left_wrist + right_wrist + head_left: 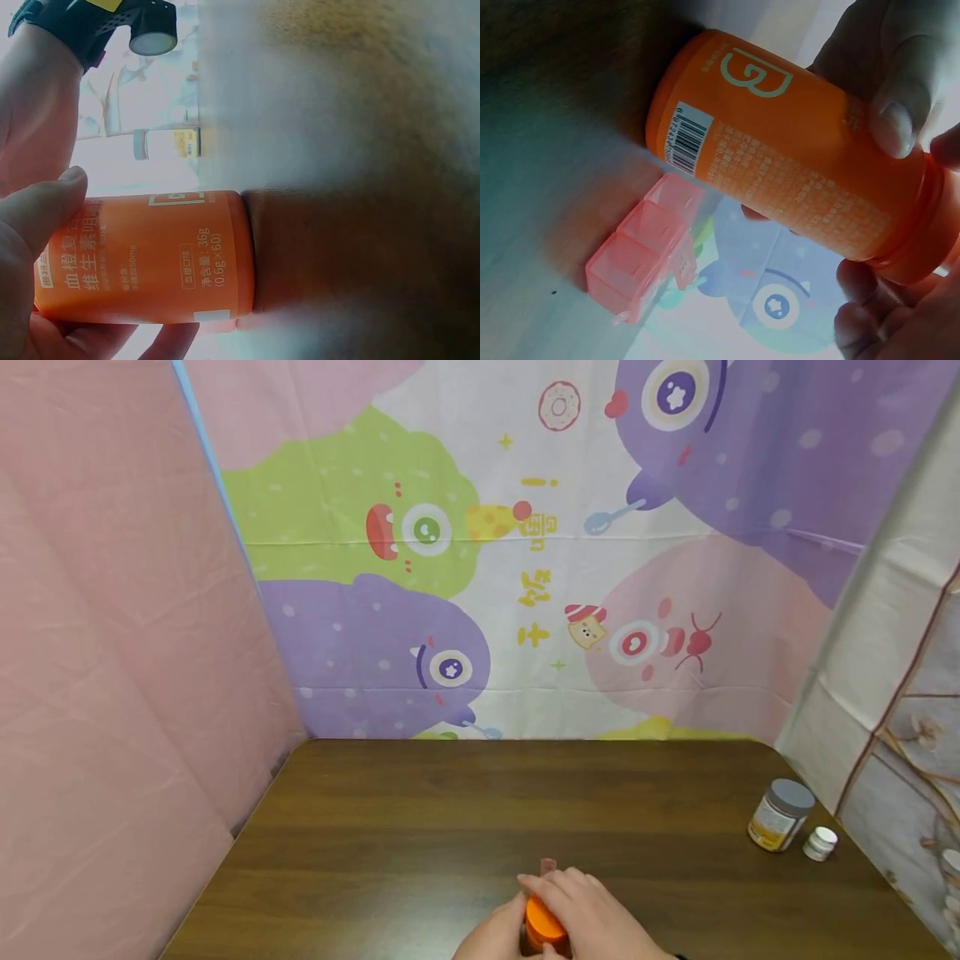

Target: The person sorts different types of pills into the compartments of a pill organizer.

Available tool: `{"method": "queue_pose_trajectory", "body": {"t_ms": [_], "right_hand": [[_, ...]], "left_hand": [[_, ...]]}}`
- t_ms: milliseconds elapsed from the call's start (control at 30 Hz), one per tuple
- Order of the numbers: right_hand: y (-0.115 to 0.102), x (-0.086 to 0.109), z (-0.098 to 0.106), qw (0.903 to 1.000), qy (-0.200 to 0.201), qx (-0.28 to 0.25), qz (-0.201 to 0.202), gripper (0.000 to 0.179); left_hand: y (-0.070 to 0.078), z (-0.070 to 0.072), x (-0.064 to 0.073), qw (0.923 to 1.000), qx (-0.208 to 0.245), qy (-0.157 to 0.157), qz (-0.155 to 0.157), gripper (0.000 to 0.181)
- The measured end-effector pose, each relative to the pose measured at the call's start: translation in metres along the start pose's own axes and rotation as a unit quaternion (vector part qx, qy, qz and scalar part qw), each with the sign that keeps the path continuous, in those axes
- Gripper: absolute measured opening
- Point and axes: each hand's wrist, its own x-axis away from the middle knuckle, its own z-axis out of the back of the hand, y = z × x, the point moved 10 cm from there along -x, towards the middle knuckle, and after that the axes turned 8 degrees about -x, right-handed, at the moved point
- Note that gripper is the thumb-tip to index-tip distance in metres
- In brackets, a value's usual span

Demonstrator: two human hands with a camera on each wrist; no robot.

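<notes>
Left hand curled, right hand close beside it, fingers bent

From here I see an orange bottle with pale printed lettering and a barcode on its side. I see it upright on the table, its orange lid on.

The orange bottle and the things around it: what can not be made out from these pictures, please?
- Head view: most of the orange bottle is hidden by the left hand and right hand.
- Head view: the pink box is mostly hidden behind the right hand.
- Right wrist view: the fine print is too small and blurred.
- Head view: the white bottle is too small to read.
</notes>
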Motion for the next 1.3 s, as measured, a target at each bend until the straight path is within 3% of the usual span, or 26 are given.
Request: {"method": "queue_pose_trajectory", "body": {"t_ms": [100,167,367,433,567,767,1000,1100,1200,1300], "right_hand": [[-0.006,0.001,0.002,0.9991,0.015,0.020,0.034,0.064],[-0.006,0.001,0.003,0.9990,0.019,0.030,0.027,0.065],[0.017,-0.001,0.002,0.9936,-0.014,0.027,-0.109,0.068],[0.021,-0.001,0.001,0.9911,-0.027,0.024,-0.128,0.063],[0.018,-0.001,0.001,0.9918,-0.033,0.015,-0.122,0.057],[0.009,-0.002,0.001,0.9958,-0.035,0.010,-0.083,0.061],[-0.001,-0.002,0.002,0.9990,-0.035,0.015,-0.023,0.075],[0.002,-0.002,0.001,0.9983,-0.038,0.018,-0.040,0.071],[0.010,-0.002,0.002,0.9958,-0.030,0.023,-0.084,0.070],[0.018,-0.002,0.002,0.9919,-0.029,0.013,-0.123,0.070]], "left_hand": [[0.003,-0.001,-0.001,0.9998,0.000,-0.003,-0.020,0.078],[0.002,0.000,-0.002,0.9997,-0.003,0.003,-0.023,0.072],[-0.008,0.004,-0.001,0.9993,-0.025,0.009,0.028,0.047],[-0.009,0.003,-0.001,0.9992,-0.021,0.006,0.034,0.046],[-0.008,0.002,0.000,0.9992,-0.018,0.007,0.036,0.042],[-0.008,0.002,0.001,0.9995,-0.009,0.011,0.027,0.042],[-0.001,0.002,0.000,0.9999,-0.002,0.008,-0.009,0.076],[-0.003,0.002,0.000,1.0000,-0.003,0.008,0.000,0.066],[-0.007,0.004,0.000,0.9995,-0.015,0.012,0.023,0.048],[-0.007,0.005,0.001,0.9993,-0.021,0.013,0.026,0.044]]}}
